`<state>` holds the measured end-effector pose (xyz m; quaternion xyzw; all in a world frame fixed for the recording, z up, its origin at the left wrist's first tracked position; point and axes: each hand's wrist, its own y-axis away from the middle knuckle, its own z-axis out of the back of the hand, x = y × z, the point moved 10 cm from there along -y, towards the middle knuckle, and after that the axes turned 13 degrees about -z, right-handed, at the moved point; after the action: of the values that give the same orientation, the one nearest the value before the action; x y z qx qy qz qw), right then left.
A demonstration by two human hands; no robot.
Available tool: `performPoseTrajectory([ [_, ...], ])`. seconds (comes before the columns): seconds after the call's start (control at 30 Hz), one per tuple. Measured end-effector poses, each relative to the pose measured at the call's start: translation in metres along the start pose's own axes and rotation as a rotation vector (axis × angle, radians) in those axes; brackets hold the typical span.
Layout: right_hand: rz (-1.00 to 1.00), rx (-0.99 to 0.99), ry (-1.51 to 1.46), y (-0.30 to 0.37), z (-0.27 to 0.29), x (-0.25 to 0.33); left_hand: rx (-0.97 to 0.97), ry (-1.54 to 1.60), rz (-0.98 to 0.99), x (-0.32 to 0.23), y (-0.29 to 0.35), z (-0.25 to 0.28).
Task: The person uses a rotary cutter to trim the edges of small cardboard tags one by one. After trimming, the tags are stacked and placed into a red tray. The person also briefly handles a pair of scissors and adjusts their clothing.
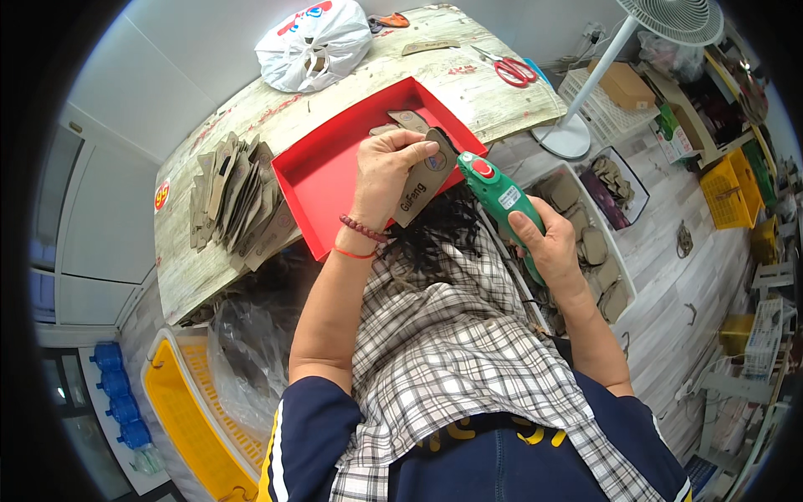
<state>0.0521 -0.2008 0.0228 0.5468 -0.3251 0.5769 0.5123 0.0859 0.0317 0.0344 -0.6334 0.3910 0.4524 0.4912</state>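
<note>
Between the thumb and fingers of my left hand [386,167] is a tan, insole-shaped piece [428,182] with printing and a dark edge at its rounded top. My right hand [549,247] is wrapped round a green handheld electric cutter [504,197] with a red button. The cutter's head is close to the piece's edge; whether they touch I cannot tell. Below both hands lies a shallow red box [326,180] with a few similar tan pieces [408,120] at its far side. Black strips of trimmings [443,238] lie on my checked apron.
Many tan pieces [234,197] lie stacked at the table's left. Farther back are a white plastic bag [309,50] and red-handled scissors [514,73]. A white bin [627,289] of tan pieces stands to the right, a fan [577,100] beyond it. A yellow basket [171,402] is at lower left.
</note>
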Motion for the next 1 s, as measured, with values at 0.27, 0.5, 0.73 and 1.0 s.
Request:
performPoseTrajectory([
  [0.27,0.011,0.026,-0.040,-0.001,0.003,0.004,0.168,-0.040,0.013,0.007,-0.002,-0.014],
  [0.5,0.047,0.037,-0.013,-0.001,0.007,0.008,0.363,-0.236,-0.056,-0.012,-0.010,-0.029],
  [0.73,-0.032,-0.008,-0.072,-0.004,0.008,-0.004,0.222,-0.328,0.042,-0.037,-0.022,0.048],
  [1.0,0.037,0.156,-0.049,-0.001,-0.043,0.020,0.279,-0.444,-0.067,-0.079,-0.001,0.059],
])
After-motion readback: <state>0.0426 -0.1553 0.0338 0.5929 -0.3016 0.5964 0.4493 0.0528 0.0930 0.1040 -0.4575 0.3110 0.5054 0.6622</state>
